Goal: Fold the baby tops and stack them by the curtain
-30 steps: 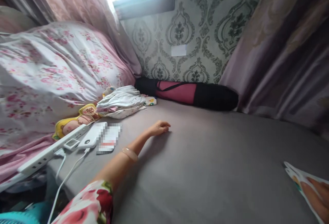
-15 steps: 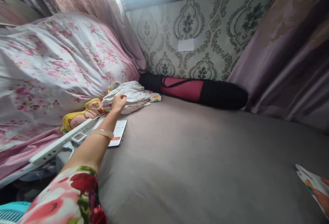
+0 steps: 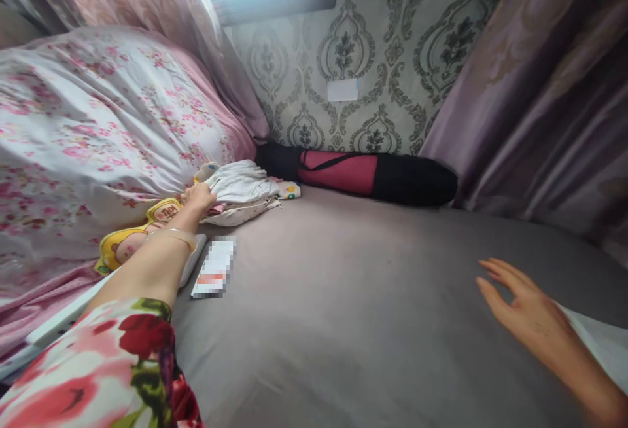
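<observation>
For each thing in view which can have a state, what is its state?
Left hand: curled at the clothes, grip unclear
Right hand: open, fingers spread
Clothes: heaped, rumpled
Phone: flat, screen up, contents blurred
Long bag: lying lengthwise, filled out
Bed sheet: spread, slightly creased
Bracelet: worn on left arm

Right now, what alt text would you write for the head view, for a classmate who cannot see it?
The left hand is at the edge of a pile of cloth on a grey bed; the right hand, fingers spread, is at the right. A phone lies nearby, and a long bag along the wall.
</observation>
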`<state>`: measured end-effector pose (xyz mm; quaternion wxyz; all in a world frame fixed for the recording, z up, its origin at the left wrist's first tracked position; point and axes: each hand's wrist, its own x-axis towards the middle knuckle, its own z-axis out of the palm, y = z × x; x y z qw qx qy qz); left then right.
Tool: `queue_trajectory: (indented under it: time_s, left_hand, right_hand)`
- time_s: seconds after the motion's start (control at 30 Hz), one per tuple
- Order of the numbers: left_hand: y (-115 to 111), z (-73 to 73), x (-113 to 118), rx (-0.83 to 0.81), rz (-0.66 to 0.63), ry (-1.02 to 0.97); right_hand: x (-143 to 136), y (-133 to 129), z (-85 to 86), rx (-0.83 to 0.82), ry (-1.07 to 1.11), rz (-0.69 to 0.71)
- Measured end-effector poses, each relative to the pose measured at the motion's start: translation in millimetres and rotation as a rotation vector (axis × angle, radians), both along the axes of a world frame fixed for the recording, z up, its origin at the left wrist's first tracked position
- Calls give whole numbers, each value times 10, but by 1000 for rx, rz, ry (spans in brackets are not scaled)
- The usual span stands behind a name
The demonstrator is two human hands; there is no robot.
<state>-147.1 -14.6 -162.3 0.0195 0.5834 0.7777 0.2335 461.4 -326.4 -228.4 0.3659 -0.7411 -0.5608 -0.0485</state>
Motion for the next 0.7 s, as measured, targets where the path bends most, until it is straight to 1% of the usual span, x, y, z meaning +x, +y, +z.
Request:
queue_trajectory:
  time_s: [0.1,0.2,0.3,0.37,0.43,0.53,0.6,0.7]
  left_hand:
    - [3,14,59,-123,81,140]
    - [-13,32,104,-164,58,198]
    - [-42,57,138,-133,60,225]
    - [-60,105,182,-78,57,247]
    - [-67,197,264,-11,32,275]
    - [-46,415,470,79,-41,274]
    - [-12,584,654,151,-90,216]
    - [47,821,973,301,-163,52]
  right_hand:
    - [-326,186,19,-27,46,60]
    - [-614,354,-3,-78,67,161]
    - [-872,471,-9,-116,94,269]
    - [-1018,522,-2,-145,116,335]
    - [-1138,567,15,-191,133,396]
    - [-1278,650,73,-256,149,483]
    - [-1365,716,135,-265,168,537]
    - [-1497,797,231,-259,222,574]
